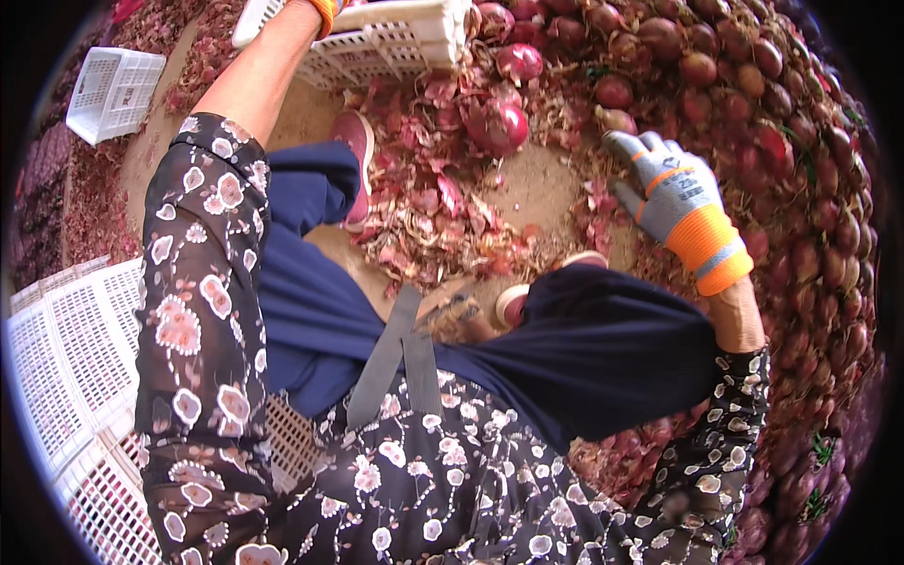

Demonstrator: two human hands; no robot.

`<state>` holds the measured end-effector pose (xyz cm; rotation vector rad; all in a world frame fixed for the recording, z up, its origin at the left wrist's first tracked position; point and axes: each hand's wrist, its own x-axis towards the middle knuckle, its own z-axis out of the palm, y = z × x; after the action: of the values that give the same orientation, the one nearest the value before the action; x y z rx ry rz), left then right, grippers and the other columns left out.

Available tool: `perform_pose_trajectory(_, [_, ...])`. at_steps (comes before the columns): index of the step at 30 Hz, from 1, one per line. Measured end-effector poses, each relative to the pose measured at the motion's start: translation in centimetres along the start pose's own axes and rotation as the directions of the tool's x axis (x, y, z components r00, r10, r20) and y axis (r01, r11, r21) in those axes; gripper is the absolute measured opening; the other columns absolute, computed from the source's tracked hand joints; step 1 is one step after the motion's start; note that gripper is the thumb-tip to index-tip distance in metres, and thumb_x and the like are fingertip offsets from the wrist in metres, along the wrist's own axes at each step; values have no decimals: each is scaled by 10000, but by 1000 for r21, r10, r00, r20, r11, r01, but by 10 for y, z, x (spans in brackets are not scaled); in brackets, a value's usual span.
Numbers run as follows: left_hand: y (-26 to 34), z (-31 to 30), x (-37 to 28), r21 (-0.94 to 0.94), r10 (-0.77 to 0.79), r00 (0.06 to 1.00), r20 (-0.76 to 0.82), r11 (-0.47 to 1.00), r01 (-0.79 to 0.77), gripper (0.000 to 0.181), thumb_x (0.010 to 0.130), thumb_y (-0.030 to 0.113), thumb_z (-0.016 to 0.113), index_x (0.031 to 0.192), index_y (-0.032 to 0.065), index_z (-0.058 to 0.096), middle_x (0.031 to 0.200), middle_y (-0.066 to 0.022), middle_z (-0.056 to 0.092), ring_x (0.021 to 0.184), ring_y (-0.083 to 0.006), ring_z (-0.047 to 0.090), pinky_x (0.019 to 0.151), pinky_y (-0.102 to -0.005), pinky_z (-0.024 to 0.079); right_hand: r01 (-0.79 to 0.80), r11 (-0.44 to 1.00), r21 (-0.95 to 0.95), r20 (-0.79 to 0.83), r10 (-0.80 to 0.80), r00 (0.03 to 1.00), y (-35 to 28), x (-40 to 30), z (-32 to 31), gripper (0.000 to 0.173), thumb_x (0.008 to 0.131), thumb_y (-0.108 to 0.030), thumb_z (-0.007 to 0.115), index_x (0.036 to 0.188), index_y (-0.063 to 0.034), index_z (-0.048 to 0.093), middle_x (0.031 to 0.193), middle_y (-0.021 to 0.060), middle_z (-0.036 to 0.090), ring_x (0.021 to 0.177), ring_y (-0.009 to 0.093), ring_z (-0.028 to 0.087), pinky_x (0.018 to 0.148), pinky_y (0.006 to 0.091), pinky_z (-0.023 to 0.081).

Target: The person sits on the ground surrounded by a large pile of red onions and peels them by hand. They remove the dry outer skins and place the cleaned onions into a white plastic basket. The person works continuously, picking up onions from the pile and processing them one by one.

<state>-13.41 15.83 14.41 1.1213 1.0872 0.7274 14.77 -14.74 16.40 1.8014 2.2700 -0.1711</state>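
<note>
My right hand (667,176), in a grey work glove with an orange cuff, hovers over the edge of a large heap of red onions (748,99). Its thumb and fingers are apart and nothing shows between them. Just beyond its fingertips lies a small onion (616,120). At the top edge, my left hand (330,10) shows little more than its orange cuff, over a white plastic crate (381,49); its fingers are cut off by the frame. Purple shows inside that crate. Two larger red onions (498,127) rest on the ground between the crate and the heap.
Dry onion skins (431,226) litter the ground between my shoes. A white basket (116,95) stands at the upper left. White crates (70,367) are close by my left side. The onion heap curves along my whole right side.
</note>
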Motion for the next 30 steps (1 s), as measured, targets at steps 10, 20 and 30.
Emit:
perform_pose_trajectory(10, [-148,52,-51,839,126,989,-72,544,-8,348,897,386,500,993,65,595,744,-107,647,625,-228,625,543,-350,502,74,992,101,17,-76,997,-40,-108,-10,354,803,-273,599,1105,-100,536,891,84,563,843,242,554,736,363,438])
perform_pose_trajectory(20, [-217,101,22,874,204,961,188,411,-258,386,832,307,533,1158,102,536,1153,-188,546,1086,-347,521,916,-411,424,68,830,554,170,-193,966,-26,-48,-36,388,774,-287,638,1106,-106,553,912,81,585,808,242,583,708,361,460])
perform_pose_trajectory(30, [-294,91,44,973,-121,982,145,198,-119,497,814,359,572,1228,90,516,1371,-128,410,1232,-333,401,1008,-437,362,79,645,760,213,-362,907,-6,-18,-18,454,660,-222,701,1064,-38,606,947,98,630,806,251,615,665,340,478])
